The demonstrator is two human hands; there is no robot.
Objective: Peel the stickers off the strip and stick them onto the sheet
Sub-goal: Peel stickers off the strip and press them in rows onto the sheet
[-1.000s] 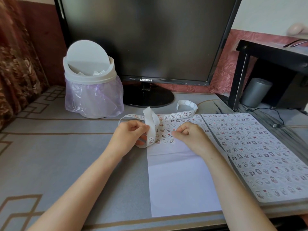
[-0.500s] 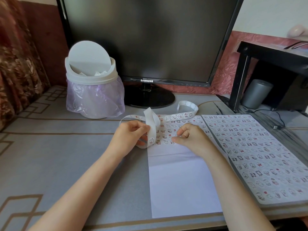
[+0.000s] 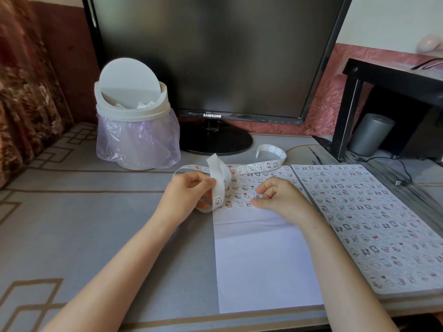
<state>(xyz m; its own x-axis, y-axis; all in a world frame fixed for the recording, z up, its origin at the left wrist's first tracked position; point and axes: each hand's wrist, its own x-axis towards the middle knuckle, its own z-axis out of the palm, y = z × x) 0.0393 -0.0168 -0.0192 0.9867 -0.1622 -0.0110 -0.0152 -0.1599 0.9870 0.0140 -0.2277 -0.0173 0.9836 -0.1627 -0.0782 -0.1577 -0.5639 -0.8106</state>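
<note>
Desk (image 3: 96,224): left hand (image 3: 189,197) pinches strip (image 3: 219,185) over sheet (image 3: 263,259).

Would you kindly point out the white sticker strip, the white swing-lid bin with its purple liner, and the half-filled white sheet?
white sticker strip (image 3: 254,167): head view, on the printed stretch lying flat.
white swing-lid bin (image 3: 129,85): head view, on the round lid.
half-filled white sheet (image 3: 266,264): head view, on its bare lower part.
</note>
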